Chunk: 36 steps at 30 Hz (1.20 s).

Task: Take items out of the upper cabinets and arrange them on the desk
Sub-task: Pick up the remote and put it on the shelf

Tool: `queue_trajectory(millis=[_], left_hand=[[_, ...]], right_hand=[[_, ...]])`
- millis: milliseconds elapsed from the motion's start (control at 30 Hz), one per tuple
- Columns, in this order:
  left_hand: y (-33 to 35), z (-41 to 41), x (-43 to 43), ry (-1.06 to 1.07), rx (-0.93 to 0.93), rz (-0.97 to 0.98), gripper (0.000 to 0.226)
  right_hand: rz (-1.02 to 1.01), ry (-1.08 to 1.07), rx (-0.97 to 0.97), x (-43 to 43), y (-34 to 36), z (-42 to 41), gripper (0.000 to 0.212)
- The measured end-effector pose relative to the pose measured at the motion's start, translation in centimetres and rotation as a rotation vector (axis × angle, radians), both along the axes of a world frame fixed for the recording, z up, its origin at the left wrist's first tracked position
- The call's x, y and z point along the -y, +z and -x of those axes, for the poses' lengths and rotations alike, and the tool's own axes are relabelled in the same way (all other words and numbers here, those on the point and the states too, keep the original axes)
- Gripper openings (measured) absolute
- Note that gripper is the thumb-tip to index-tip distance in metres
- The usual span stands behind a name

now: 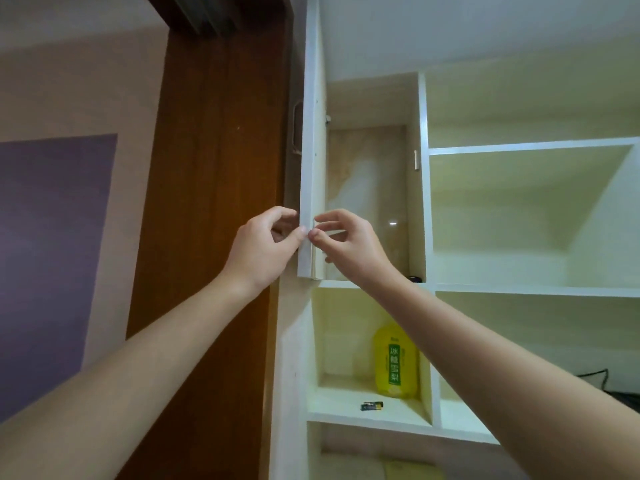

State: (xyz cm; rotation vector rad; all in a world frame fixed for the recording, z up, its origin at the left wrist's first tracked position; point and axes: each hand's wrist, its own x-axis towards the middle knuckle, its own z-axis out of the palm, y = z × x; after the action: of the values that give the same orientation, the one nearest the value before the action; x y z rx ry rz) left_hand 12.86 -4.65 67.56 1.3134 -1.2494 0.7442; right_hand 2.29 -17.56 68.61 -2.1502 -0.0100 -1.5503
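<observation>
The white cabinet door (311,140) stands swung open, edge-on toward me. My left hand (266,244) pinches its lower edge from the left side. My right hand (349,244) pinches the same edge from the right, thumb and fingers curled round it. Behind the door the upper cabinet compartment (374,174) shows a bare back wall, with a small dark object (414,279) at its bottom right corner. In the open cubby below stand a yellow bottle (394,362) with a green label and a small battery (371,406) lying in front of it.
Open white shelves (533,220) fill the right side. A brown wooden door frame (214,202) and a purple wall panel (48,254) lie to the left. A black cable (602,377) shows at the right edge.
</observation>
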Motion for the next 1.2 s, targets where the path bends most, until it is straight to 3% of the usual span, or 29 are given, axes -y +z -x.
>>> queue_trajectory(millis=[267,367,567,767,967,1200], left_hand=[[0.1,0.0,0.0,-0.013,0.04,0.005,0.032],[0.1,0.4,-0.1,0.009,0.077,0.038,0.026],[0.2,3.2,0.4,0.156,0.318,0.145,0.031],[0.3,6.2,3.5,0.182,0.474,-0.067,0.04],[-0.8,6.2,8.6,0.224,0.452,-0.296,0.054],[-3.9,3.9,13.1,0.2,0.361,-0.411,0.046]], right_hand=[[0.032,-0.035,-0.025,1.0,0.2,0.7,0.038],[0.046,-0.067,-0.037,1.6,0.5,1.5,0.032],[0.073,-0.204,-0.074,4.8,0.7,4.7,0.033],[0.057,-0.337,-0.104,8.2,-0.1,8.9,0.031],[0.105,-0.471,-0.181,10.9,-1.5,13.5,0.035],[0.086,-0.497,-0.259,13.5,-3.9,16.6,0.041]])
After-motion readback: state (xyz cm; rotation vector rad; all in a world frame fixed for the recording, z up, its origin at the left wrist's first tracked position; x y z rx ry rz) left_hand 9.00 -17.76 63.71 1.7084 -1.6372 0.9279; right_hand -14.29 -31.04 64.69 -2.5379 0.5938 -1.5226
